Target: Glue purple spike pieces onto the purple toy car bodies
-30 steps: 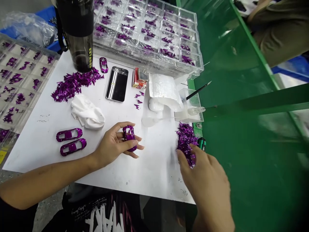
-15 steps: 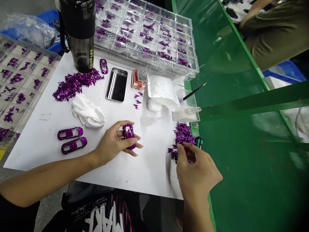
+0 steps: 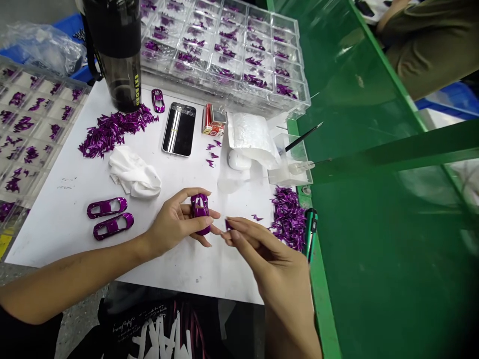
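My left hand (image 3: 175,219) is closed around a purple toy car body (image 3: 200,212), held upright between thumb and fingers above the white sheet (image 3: 187,269). Just to its right, my right hand (image 3: 262,244) pinches a small purple plastic piece (image 3: 228,225) between thumb and forefinger; most of that piece is hidden. Behind the right hand lies a heap of small pointed purple pieces (image 3: 288,214), with one loose piece (image 3: 257,218) beside it. Two more car bodies (image 3: 113,226) rest side by side left of my left hand.
Compartment boxes of purple pieces stand at the back (image 3: 232,55) and left (image 3: 30,124). Nearer are a dark bottle (image 3: 119,55), another purple heap (image 3: 112,132), a phone (image 3: 179,128), a white cloth (image 3: 134,172) and a white pouch (image 3: 250,137). A green cutter (image 3: 310,232) lies by the green edge.
My right hand has moved left from the purple heap to beside the car body, with a small piece now between its fingertips. My left hand stays nearly in place.
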{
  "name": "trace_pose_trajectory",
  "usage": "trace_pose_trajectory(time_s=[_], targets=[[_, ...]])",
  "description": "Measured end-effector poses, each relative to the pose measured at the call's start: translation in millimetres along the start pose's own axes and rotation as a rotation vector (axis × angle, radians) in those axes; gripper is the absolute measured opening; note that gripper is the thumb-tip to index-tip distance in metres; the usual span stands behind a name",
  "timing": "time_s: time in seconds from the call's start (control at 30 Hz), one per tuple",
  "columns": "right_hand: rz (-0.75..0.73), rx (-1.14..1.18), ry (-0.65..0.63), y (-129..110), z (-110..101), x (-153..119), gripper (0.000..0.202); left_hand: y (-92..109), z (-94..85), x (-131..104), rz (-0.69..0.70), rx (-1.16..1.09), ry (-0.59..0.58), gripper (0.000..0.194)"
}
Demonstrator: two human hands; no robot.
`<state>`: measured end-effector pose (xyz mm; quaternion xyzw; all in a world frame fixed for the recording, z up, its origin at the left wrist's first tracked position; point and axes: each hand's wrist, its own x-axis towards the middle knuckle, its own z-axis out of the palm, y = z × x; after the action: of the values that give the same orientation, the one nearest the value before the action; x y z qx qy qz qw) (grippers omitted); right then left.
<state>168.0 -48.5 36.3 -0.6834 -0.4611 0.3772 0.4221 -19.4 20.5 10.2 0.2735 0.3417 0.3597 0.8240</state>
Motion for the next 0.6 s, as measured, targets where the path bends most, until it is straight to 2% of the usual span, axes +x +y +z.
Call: trace_pose_trajectory(time_s=[0.2, 0.27, 0.37, 0.5, 0.6], targets=[[-0.038, -0.045, -0.148, -2.5, 2.4, 6.1, 0.017, -2.7, -1.1, -0.4, -0.001, 0.05, -0.021, 0.047], [-0.013, -0.049, -0.13, -6.1, -0.3, 5.7, 0.017, -3.9, -1.0, -0.4, 0.009, 0.054, -0.019, 0.046], [0.028, 0.022, -0.018, -10.2, -0.3, 5.3, 0.016, -2.9, -1.0, 0.2, -0.022, 0.041, -0.002, 0.048], [0.076, 0.24, -0.098, -5.2, 8.8, 5.7, 0.022, 0.2, -2.0, 2.5, -0.041, -0.033, 0.019, 0.052], [0.068, 0.249, -0.075, 1.7, 16.6, 3.5, 0.023, 0.7, -2.9, 4.1, -0.041, -0.095, 0.043, 0.051]])
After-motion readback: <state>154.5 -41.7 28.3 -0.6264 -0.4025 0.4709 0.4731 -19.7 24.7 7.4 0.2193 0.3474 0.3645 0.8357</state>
